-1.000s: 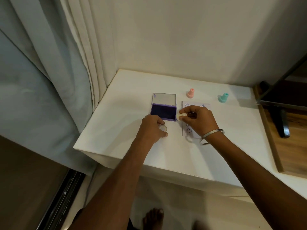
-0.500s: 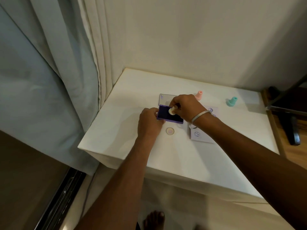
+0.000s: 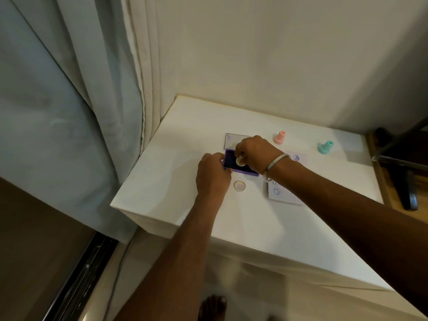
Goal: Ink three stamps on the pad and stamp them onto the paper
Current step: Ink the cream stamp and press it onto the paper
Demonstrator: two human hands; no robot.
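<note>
A purple ink pad (image 3: 231,159) lies open on the white table (image 3: 254,218), its clear lid (image 3: 234,139) flat behind it. My right hand (image 3: 253,152) presses a cream stamp (image 3: 240,161) down on the dark pad. My left hand (image 3: 212,173) grips the pad's near left corner. The paper (image 3: 286,193) lies right of the pad under my right forearm, with several blue smiley prints on it. A pink stamp (image 3: 279,137) and a teal stamp (image 3: 325,147) stand upright behind the paper.
A small round cap (image 3: 239,186) lies on the table in front of the pad. Curtains (image 3: 81,112) hang at the left and a wall rises behind the table. A wooden surface with a dark stand (image 3: 403,179) sits at the right. My foot (image 3: 213,308) shows below.
My right hand carried the cream stamp from the paper leftward onto the ink pad. My left hand left the round cap on the table and took hold of the pad's corner.
</note>
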